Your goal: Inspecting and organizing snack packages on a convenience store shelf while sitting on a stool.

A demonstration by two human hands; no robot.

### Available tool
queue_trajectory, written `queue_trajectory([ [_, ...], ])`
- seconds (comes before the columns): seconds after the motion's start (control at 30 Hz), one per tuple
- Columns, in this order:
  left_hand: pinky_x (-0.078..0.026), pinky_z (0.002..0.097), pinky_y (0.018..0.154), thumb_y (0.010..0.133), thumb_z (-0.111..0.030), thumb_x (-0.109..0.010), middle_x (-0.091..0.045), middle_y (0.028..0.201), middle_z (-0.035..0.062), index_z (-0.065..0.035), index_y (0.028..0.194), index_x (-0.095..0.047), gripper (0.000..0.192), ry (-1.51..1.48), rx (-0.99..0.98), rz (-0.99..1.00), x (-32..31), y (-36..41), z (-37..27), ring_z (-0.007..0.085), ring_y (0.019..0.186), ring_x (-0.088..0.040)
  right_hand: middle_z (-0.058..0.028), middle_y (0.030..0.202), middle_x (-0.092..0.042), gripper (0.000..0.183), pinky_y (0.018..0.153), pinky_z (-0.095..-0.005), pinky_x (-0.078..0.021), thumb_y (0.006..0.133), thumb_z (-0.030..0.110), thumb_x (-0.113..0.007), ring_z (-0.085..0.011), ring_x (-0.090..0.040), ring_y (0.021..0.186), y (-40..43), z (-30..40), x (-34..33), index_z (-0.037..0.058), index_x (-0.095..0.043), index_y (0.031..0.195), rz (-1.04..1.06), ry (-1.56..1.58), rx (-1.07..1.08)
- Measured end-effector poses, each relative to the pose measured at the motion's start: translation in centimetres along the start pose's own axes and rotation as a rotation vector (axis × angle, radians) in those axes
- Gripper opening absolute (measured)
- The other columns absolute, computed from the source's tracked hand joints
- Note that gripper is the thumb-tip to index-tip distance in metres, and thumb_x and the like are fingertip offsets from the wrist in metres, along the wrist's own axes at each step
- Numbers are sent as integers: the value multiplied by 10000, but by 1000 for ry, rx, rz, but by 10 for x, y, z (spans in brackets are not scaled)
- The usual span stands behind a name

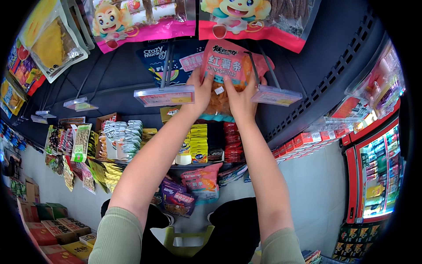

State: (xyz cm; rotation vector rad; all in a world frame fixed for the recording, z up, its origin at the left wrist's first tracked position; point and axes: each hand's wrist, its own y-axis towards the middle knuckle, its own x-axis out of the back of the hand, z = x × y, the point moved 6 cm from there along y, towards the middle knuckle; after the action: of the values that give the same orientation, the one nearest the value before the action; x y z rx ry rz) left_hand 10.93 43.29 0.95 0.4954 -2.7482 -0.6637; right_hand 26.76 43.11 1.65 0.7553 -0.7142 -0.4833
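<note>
Both my hands hold a pink snack bag of sweet potato strips [227,71] upright against the dark display panel. My left hand [200,90] grips its left edge and my right hand [243,97] its right edge, thumbs on the front. Metal display hooks with clear price-tag holders [165,95] stick out on both sides of the bag. A dark blue snack bag [165,62] hangs behind the left hook. More pink bags [201,184] and a purple bag [178,201] lie low down between my arms, near my knees.
Large bags with pink edges [145,33] hang above my hands. Below, a shelf holds yellow packets [198,145], red packets [232,142] and boxed snacks. A green stool [188,244] stands between my legs. Cartons [62,231] are stacked at lower left; a red-framed display fridge [354,184] stands at right.
</note>
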Motion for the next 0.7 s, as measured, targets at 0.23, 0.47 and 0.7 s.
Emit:
queue_trajectory([
  [0.23, -452, 428, 733, 852, -178, -547, -603, 915, 243, 13, 1007, -549, 247, 31, -83, -91, -10, 23, 7, 416, 876, -571, -286, 1254, -392, 794, 950, -536, -323, 692, 410, -719, -467, -341, 1173, 25, -4, -15, 105, -361, 1332, -75, -39, -26],
  [0.47, -455, 431, 717, 875, -165, -505, -607, 874, 242, 10, 999, -547, 218, -50, -90, -45, -23, 18, 9, 424, 842, -575, -304, 1354, -299, 784, 1031, -498, -237, 722, 413, -676, -458, -281, 1250, 35, 17, -11, -17, -368, 1301, -84, -54, 222],
  [0.7, -449, 451, 708, 888, -199, -495, -604, 881, 249, 8, 982, -553, 235, -25, -77, -87, -23, 25, 16, 439, 854, -560, -260, 1393, -274, 722, 1006, -559, -245, 771, 383, -626, -472, -238, 1283, 28, 25, -10, 50, -344, 1346, 68, -156, 346],
])
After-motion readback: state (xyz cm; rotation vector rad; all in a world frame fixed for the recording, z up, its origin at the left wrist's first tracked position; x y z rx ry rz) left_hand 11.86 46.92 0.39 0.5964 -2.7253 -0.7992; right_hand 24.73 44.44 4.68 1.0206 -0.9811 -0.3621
